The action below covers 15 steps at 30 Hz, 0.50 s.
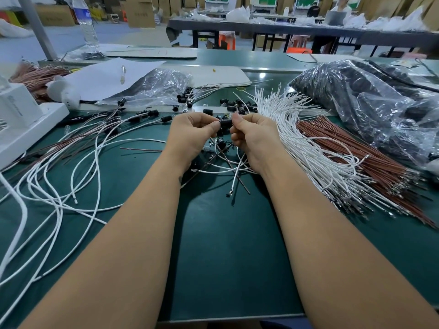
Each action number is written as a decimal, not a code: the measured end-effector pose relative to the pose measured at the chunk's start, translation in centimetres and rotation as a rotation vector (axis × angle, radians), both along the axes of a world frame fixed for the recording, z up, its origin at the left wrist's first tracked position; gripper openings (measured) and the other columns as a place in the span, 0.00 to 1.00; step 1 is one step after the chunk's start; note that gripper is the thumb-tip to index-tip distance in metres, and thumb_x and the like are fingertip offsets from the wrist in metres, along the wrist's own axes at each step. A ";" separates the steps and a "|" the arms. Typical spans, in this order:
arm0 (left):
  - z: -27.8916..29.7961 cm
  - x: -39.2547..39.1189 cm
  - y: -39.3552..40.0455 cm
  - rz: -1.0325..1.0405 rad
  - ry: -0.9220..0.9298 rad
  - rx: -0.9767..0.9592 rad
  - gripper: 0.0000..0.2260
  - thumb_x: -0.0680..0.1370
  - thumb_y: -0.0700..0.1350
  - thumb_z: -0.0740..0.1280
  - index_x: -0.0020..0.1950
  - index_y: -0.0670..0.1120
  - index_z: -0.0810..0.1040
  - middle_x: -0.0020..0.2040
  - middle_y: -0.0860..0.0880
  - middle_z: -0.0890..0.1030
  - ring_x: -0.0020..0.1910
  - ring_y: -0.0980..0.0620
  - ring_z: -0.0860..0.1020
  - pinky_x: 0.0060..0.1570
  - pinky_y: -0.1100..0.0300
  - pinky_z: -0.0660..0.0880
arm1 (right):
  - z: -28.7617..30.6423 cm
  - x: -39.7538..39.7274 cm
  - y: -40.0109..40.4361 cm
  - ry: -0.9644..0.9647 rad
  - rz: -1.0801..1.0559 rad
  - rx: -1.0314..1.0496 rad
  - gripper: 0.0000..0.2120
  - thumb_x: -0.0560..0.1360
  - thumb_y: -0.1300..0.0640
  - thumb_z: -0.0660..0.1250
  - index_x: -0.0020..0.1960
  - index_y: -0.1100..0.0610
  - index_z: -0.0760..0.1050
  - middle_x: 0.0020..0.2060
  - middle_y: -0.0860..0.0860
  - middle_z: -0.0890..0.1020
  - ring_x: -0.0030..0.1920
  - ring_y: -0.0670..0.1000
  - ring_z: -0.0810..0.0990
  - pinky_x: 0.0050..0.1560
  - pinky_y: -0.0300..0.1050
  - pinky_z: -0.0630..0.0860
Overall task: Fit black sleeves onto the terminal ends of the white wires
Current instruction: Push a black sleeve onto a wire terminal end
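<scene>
1. A black sleeve (225, 123) is pinched between the curled fingers of the left hand (193, 134) and the right hand (252, 136), above the middle of the green table (225, 257).
2. The fitting step is judged to be in hand; whether a white wire's terminal is already seated cannot be told.
3. Unfitted white wires (308, 148) are fanned toward the right edge, and loose sleeves (237, 106) are scattered near the far edge.
4. Next, the terminal would need to be aligned with the sleeve's bore and pressed home.

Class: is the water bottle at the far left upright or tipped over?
Upright: the water bottle stands on the far edge of the table.
</scene>
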<state>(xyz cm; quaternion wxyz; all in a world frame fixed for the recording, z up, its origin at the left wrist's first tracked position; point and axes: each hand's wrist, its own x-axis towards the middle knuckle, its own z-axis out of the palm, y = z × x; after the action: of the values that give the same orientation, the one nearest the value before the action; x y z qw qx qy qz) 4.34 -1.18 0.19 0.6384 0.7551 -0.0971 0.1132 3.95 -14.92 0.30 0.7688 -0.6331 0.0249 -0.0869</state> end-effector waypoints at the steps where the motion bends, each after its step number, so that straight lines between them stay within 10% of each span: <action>1: 0.0 0.0 0.0 0.001 0.005 0.000 0.03 0.75 0.38 0.71 0.42 0.44 0.81 0.32 0.49 0.79 0.31 0.59 0.76 0.38 0.70 0.74 | 0.0 0.0 0.0 -0.012 0.014 0.008 0.09 0.77 0.62 0.68 0.39 0.59 0.74 0.27 0.50 0.78 0.26 0.47 0.74 0.30 0.39 0.71; 15: 0.2 -0.3 -0.6 0.017 0.021 -0.083 0.02 0.76 0.38 0.69 0.45 0.41 0.81 0.31 0.49 0.78 0.26 0.64 0.74 0.32 0.75 0.69 | -0.1 -0.3 0.3 -0.087 0.061 0.113 0.08 0.76 0.62 0.69 0.38 0.59 0.74 0.28 0.54 0.80 0.26 0.49 0.76 0.28 0.38 0.74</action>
<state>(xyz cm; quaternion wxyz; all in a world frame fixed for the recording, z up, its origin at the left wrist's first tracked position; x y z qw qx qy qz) 4.03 -1.76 0.44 0.6692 0.7299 -0.0791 0.1147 3.67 -14.62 0.21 0.8060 -0.5847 -0.0232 -0.0892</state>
